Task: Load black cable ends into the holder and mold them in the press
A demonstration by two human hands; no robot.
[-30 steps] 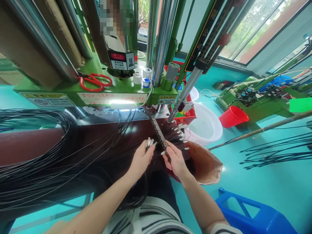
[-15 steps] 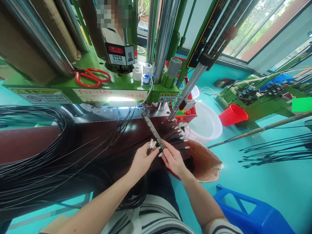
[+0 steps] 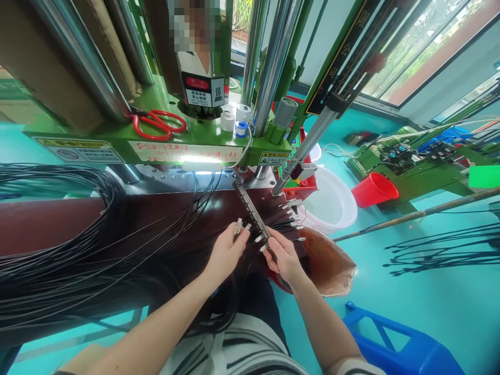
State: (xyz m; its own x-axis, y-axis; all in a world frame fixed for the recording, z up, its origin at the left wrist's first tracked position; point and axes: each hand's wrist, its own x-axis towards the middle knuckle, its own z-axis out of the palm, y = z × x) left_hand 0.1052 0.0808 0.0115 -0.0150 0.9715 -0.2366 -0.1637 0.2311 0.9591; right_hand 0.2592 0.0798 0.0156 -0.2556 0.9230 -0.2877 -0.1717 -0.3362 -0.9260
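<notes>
My right hand (image 3: 282, 253) is closed round the near end of a narrow metal mould bar (image 3: 252, 209), which slants away toward the machine. Small metal connectors stick out from the bar's left side by my right fingers. Just left of the bar, my left hand (image 3: 228, 249) pinches a few cable connectors (image 3: 238, 226) with silvery metal ends. The cables below that hand are mostly hidden. To the right of the bar, several more cable ends (image 3: 292, 211) with metal plugs lie at the edge of the brown table (image 3: 164, 205).
A green press (image 3: 156, 151) stands ahead, with red-handled scissors (image 3: 156, 125) and small tape rolls (image 3: 227, 121) on its ledge. Coiled black cables (image 3: 50, 234) fill the left. At right are a white tub (image 3: 336, 200), a paper-lined bin (image 3: 332, 260) and a blue stool (image 3: 410, 344).
My left hand has drawn slightly left, away from the bar, with connectors still in its fingers. My right hand keeps hold of the bar. The view has shifted a little.
</notes>
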